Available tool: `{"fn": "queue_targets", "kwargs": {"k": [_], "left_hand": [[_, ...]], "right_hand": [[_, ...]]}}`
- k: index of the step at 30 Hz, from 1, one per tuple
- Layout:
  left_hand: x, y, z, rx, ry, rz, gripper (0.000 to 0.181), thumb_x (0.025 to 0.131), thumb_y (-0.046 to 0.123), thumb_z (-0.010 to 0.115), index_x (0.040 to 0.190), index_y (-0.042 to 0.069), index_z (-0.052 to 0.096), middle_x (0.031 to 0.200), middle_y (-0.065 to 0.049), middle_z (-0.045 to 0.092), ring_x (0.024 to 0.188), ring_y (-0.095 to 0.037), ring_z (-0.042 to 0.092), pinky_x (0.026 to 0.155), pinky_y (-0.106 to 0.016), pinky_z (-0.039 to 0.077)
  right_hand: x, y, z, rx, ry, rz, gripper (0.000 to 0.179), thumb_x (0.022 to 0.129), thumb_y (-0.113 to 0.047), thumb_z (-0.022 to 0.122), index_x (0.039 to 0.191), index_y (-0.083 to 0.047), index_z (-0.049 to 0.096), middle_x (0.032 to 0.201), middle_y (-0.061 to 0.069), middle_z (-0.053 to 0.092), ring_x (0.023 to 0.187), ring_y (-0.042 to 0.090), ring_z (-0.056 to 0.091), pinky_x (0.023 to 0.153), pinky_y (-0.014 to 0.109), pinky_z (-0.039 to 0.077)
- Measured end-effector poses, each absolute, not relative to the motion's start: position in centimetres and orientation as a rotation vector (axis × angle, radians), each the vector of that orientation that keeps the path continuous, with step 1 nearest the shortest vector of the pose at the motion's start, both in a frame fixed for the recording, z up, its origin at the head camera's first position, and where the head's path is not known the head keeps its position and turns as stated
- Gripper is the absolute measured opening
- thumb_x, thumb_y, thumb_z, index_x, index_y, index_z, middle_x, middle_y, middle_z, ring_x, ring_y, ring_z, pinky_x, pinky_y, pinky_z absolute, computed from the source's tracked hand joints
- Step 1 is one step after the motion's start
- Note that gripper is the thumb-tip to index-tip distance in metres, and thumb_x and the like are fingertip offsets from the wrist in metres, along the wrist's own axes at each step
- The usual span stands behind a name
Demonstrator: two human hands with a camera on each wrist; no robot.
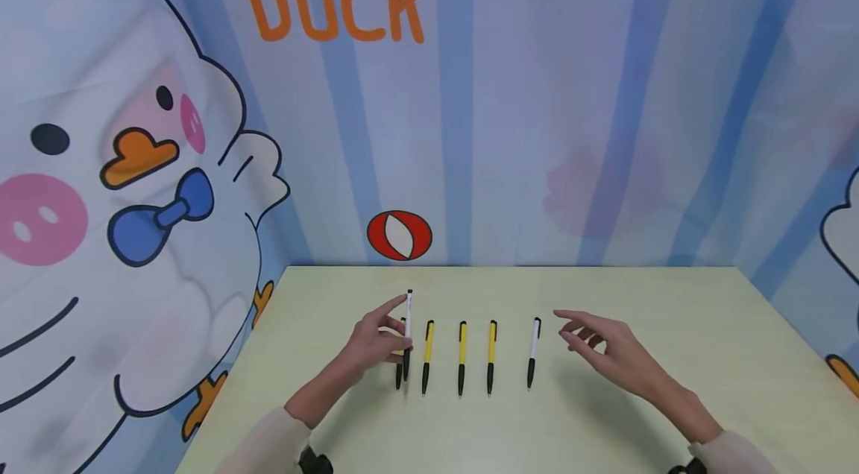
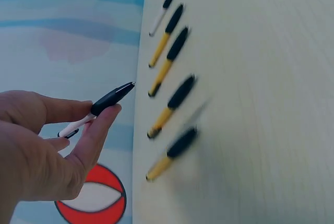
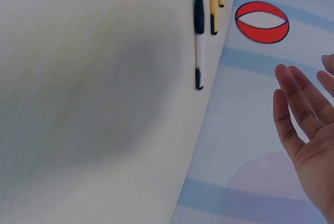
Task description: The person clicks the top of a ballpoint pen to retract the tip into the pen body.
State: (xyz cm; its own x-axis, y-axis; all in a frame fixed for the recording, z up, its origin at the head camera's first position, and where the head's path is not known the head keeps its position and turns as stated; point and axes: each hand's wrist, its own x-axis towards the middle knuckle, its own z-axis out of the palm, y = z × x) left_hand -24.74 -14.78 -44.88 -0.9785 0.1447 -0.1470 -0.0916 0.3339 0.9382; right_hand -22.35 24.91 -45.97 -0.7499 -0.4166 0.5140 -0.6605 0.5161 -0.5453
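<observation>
My left hand (image 1: 376,336) pinches a white pen (image 1: 408,317) with a black grip, raised above the table at the left end of a row. In the left wrist view this white pen (image 2: 112,101) points its black tip away from the fingers. A yellow pen (image 2: 172,153) lies beneath, partly hidden by the hand in the head view. Three more yellow pens lie to its right, one being the yellow pen (image 1: 462,355) mid-row. Another white pen (image 1: 534,351) closes the row. My right hand (image 1: 607,351) hovers right of it, fingers loosely bent, holding nothing.
The pale table (image 1: 671,399) ends at the back against a blue striped backdrop (image 1: 510,124) printed with ducks and a red ball shape (image 1: 379,235). The pens lie roughly parallel, with gaps between them.
</observation>
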Motion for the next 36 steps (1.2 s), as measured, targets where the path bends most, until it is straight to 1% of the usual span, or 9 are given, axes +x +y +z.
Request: {"fn": "queue_targets", "kwargs": {"k": [4, 8, 10, 15, 18, 22, 28, 33, 36], "left_hand": [[-23.9, -13.0, -44.2, 0.114, 2.3, 1.768, 0.075, 0.093, -0.003, 0.068, 0.159, 0.02, 0.039, 0.109, -0.016, 0.058, 0.087, -0.016, 0.072, 0.077, -0.041, 0.067], [-23.0, -11.2, -43.5, 0.186, 2.247, 1.799, 0.075, 0.095, -0.002, 0.067, 0.16, 0.021, 0.037, 0.112, -0.017, 0.058, 0.091, -0.018, 0.074, 0.08, -0.042, 0.066], [-22.7, -10.4, -43.3, 0.221, 2.228, 1.801, 0.076, 0.095, -0.001, 0.067, 0.16, 0.022, 0.036, 0.114, -0.017, 0.058, 0.092, -0.018, 0.075, 0.079, -0.041, 0.066], [-22.2, -8.6, -43.2, 0.28, 2.178, 1.799, 0.076, 0.094, -0.001, 0.069, 0.159, 0.025, 0.038, 0.113, -0.018, 0.061, 0.09, -0.018, 0.075, 0.078, -0.039, 0.066], [-22.0, -7.8, -43.2, 0.326, 2.149, 1.805, 0.076, 0.094, 0.0, 0.07, 0.159, 0.026, 0.039, 0.109, -0.014, 0.062, 0.091, -0.019, 0.075, 0.078, -0.039, 0.066], [-21.6, -7.1, -43.1, 0.389, 2.117, 1.816, 0.077, 0.093, 0.0, 0.071, 0.159, 0.025, 0.04, 0.108, -0.012, 0.063, 0.09, -0.017, 0.074, 0.077, -0.039, 0.066], [-21.2, -6.7, -43.2, 0.401, 2.062, 1.852, 0.074, 0.093, -0.002, 0.071, 0.157, 0.024, 0.044, 0.109, -0.012, 0.064, 0.087, -0.014, 0.074, 0.078, -0.041, 0.066], [-21.0, -6.4, -43.5, 0.388, 2.014, 1.88, 0.069, 0.094, -0.001, 0.07, 0.154, 0.024, 0.047, 0.11, -0.012, 0.063, 0.087, -0.015, 0.074, 0.079, -0.041, 0.066], [-20.9, -6.2, -43.7, 0.377, 1.989, 1.908, 0.068, 0.094, -0.002, 0.069, 0.154, 0.024, 0.048, 0.11, -0.013, 0.063, 0.089, -0.016, 0.075, 0.078, -0.041, 0.066]], "right_hand": [[-22.6, 23.2, -45.5, 0.914, -2.439, 1.072, 0.04, 0.094, -0.001, 0.069, 0.134, -0.004, 0.064, 0.102, 0.005, 0.077, 0.086, 0.005, 0.071, 0.066, 0.023, 0.061], [-22.8, 21.4, -45.4, 0.913, -2.464, 1.058, 0.044, 0.094, -0.006, 0.071, 0.137, -0.006, 0.062, 0.11, 0.005, 0.075, 0.092, 0.008, 0.07, 0.068, 0.024, 0.061], [-22.9, 20.5, -45.5, 0.915, -2.494, 1.055, 0.05, 0.095, -0.012, 0.072, 0.142, -0.008, 0.058, 0.117, 0.005, 0.073, 0.097, 0.011, 0.07, 0.073, 0.026, 0.061], [-23.1, 18.4, -45.6, 0.947, -2.575, 1.096, 0.076, 0.093, -0.028, 0.076, 0.157, -0.013, 0.039, 0.139, 0.009, 0.064, 0.116, 0.026, 0.067, 0.089, 0.038, 0.062], [-23.0, 17.2, -45.6, 0.992, -2.585, 1.177, 0.094, 0.09, -0.029, 0.08, 0.164, -0.016, 0.024, 0.15, 0.014, 0.054, 0.125, 0.033, 0.063, 0.095, 0.048, 0.059], [-23.0, 16.0, -45.7, 1.047, -2.582, 1.267, 0.11, 0.085, -0.029, 0.085, 0.166, -0.019, 0.011, 0.158, 0.018, 0.045, 0.13, 0.037, 0.059, 0.099, 0.054, 0.056], [-23.0, 15.5, -46.0, 1.083, -2.56, 1.328, 0.114, 0.082, -0.027, 0.088, 0.166, -0.016, 0.012, 0.16, 0.019, 0.041, 0.132, 0.039, 0.058, 0.098, 0.055, 0.057], [-22.7, 15.8, -46.0, 1.084, -2.56, 1.381, 0.116, 0.08, -0.028, 0.089, 0.166, -0.02, 0.011, 0.16, 0.018, 0.041, 0.132, 0.039, 0.057, 0.098, 0.053, 0.058], [-22.6, 15.9, -46.1, 1.086, -2.549, 1.388, 0.115, 0.079, -0.029, 0.09, 0.166, -0.019, 0.014, 0.159, 0.017, 0.042, 0.13, 0.037, 0.058, 0.096, 0.051, 0.059]]}}
